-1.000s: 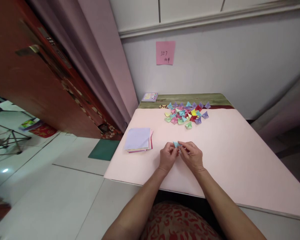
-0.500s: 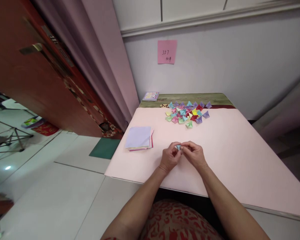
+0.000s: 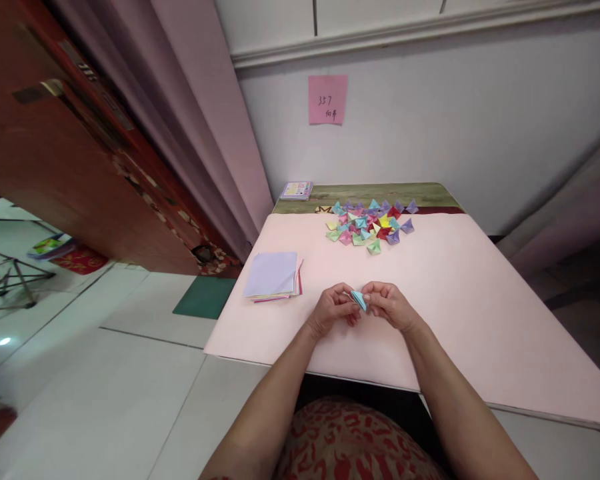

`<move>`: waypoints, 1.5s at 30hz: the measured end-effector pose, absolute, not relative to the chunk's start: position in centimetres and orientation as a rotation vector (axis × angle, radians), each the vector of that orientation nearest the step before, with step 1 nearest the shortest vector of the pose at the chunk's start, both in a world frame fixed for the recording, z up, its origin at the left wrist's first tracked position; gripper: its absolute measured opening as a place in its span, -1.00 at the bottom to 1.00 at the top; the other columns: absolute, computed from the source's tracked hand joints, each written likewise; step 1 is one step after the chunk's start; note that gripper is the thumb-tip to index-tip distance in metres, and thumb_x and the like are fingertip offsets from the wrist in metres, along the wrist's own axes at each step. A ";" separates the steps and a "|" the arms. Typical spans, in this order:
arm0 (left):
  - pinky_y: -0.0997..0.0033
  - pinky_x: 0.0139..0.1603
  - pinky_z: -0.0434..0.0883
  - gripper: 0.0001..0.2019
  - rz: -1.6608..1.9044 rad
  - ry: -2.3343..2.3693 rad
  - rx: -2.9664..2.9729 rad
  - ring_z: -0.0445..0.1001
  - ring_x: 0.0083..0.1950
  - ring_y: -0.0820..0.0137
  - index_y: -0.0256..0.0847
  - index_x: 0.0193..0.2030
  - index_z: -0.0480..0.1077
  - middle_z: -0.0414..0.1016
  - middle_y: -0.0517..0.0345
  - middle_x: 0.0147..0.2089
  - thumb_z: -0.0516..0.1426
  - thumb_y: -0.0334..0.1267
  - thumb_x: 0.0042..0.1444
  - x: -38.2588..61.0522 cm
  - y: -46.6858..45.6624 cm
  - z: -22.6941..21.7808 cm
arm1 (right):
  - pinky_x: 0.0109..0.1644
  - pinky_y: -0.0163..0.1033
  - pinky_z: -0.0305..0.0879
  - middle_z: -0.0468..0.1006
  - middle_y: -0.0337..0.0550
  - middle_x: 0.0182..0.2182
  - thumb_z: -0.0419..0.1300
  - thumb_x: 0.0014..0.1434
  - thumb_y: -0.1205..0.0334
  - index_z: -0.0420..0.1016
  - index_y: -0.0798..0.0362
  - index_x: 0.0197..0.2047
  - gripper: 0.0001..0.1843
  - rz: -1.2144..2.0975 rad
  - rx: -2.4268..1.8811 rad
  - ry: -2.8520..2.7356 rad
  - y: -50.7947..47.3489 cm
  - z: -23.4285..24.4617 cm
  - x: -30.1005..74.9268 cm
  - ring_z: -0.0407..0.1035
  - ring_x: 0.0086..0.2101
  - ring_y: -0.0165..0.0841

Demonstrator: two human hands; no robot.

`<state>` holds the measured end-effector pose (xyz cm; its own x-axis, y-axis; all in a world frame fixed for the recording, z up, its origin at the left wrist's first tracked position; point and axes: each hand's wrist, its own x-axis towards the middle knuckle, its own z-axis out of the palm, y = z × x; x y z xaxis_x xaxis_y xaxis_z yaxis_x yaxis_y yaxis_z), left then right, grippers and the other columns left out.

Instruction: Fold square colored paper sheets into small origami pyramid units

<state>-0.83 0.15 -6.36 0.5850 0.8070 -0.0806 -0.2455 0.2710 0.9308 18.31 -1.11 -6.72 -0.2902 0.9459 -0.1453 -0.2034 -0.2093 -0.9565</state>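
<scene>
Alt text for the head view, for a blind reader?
The left hand and right hand pinch a small light-blue folded paper piece above a pale pink table cover; pastel paper squares lie stacked left, multicoloured folded pieces heaped beyond.

There it was, a small light-blue folded paper piece (image 3: 359,299), pinched between the left hand (image 3: 331,311) and the right hand (image 3: 389,307), fingertips on either side. It was creased into a narrow pointed wedge and sat tilted, low over the pink surface (image 3: 455,300) near its front middle. Whether it touched the surface could not be told.
</scene>
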 end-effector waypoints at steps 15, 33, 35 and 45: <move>0.52 -0.57 0.42 -0.68 0.658 0.537 0.796 0.49 -0.58 0.43 -0.28 -0.19 0.40 0.56 0.09 -0.47 0.28 -0.08 0.07 0.4 0.6 -5.8 | -0.68 -0.42 -0.18 0.25 -0.44 -0.75 0.32 0.07 -0.07 0.41 0.07 -0.30 -0.63 1.806 -0.885 -1.013 -0.6 -6.6 18.1 -0.11 -0.76 -0.60; 0.43 -0.48 0.47 -0.67 0.976 0.732 0.927 0.50 -0.52 0.42 -0.28 -0.33 0.39 0.55 0.12 -0.47 0.31 -0.04 0.00 1.4 -0.3 -6.5 | -0.55 -0.38 0.23 0.45 -0.31 -0.62 0.36 0.07 -0.02 0.48 0.06 -0.35 -0.68 1.453 -0.977 -1.094 -1.2 -7.4 17.3 0.26 -0.64 -0.50; 0.42 -0.44 0.48 -0.67 1.065 0.789 0.976 0.51 -0.50 0.42 -0.29 -0.33 0.40 0.55 0.14 -0.46 0.33 -0.06 -0.03 1.6 -0.3 -6.7 | -0.43 -0.33 0.34 0.51 -0.25 -0.57 0.38 0.06 0.01 0.50 0.07 -0.33 -0.70 1.393 -0.995 -1.122 -1.1 -7.6 17.4 0.36 -0.55 -0.45; 0.45 -0.44 0.46 -0.54 1.174 0.892 1.015 0.48 -0.53 0.44 -0.24 -0.07 0.31 0.48 0.30 -0.53 0.33 -0.11 -0.04 1.7 0.0 -7.6 | -0.41 -0.34 0.36 0.54 -0.23 -0.48 0.44 -0.03 0.03 0.50 0.07 -0.24 -0.62 1.318 -1.047 -1.018 -0.9 -8.2 16.3 0.41 -0.51 -0.44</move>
